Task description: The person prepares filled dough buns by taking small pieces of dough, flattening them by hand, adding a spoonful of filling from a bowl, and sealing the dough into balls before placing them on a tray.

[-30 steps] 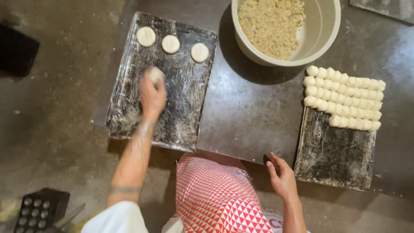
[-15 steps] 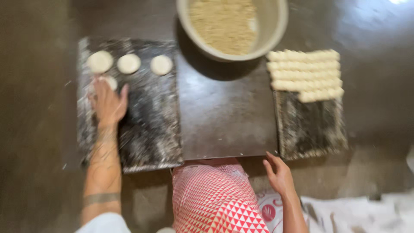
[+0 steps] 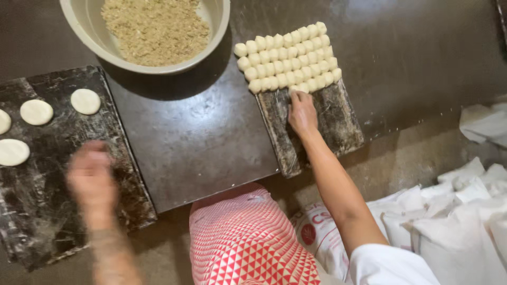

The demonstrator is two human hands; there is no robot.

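My right hand [image 3: 302,112] reaches onto the right dark board [image 3: 338,124], its fingertips closed around one small dough ball at the near edge of a packed block of dough balls [image 3: 288,55]. My left hand [image 3: 92,179], blurred by motion, hovers over the near part of the floured left board [image 3: 121,174] and holds nothing. Several flattened dough discs lie at that board's far end: one disc [image 3: 85,101], a second disc [image 3: 36,112], and a third disc [image 3: 13,152] closer to me.
A large pale bowl [image 3: 158,66] of crumbly tan filling stands at the back between the boards on the dark table [image 3: 200,137]. My red-and-white patterned apron [image 3: 248,237] is at the table's near edge. White sacks [image 3: 465,211] are piled at the right.
My left hand lifted off the pressed disc and pulled back toward me. My right hand rose from the table's near edge to the dough balls. The view shifted right.
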